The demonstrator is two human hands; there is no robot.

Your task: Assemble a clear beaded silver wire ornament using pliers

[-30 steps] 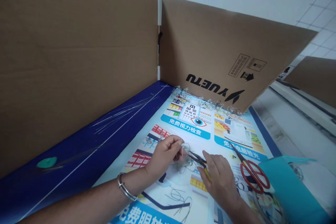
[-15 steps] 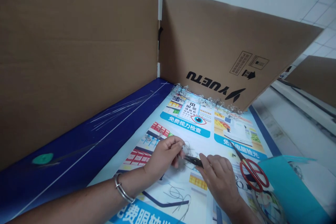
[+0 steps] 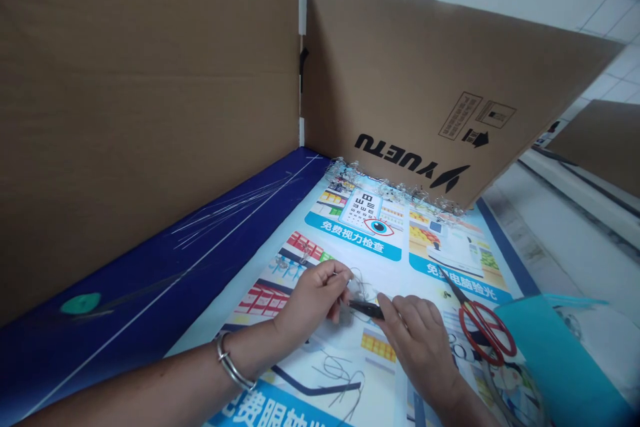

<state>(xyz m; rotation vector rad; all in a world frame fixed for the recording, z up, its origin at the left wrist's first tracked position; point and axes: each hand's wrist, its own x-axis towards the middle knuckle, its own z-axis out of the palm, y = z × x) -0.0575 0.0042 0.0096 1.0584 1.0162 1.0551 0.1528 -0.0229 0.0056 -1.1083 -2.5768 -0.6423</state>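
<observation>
The left hand (image 3: 316,292) has its grip pinched on thin, looped grey wire (image 3: 358,279), above the blue-and-white printed poster sheet (image 3: 387,272). The right hand (image 3: 421,340) has its grip clenched around slim black-nosed pliers (image 3: 367,309), tip directed left, just beside the left hand. Tip contact with the wire cannot be determined. Red-handled metal scissors (image 3: 484,328) lie right of the right hand, near a flat turquoise sheet (image 3: 565,360).

hands (image 3: 419,339): 2
pliers (image 3: 367,308): 1 pair
scissors (image 3: 469,310): 1 pair too
bracelet (image 3: 229,364): just 1
cardboard panels (image 3: 400,67): 3 I can see
wires (image 3: 361,287): lol, can't count
</observation>
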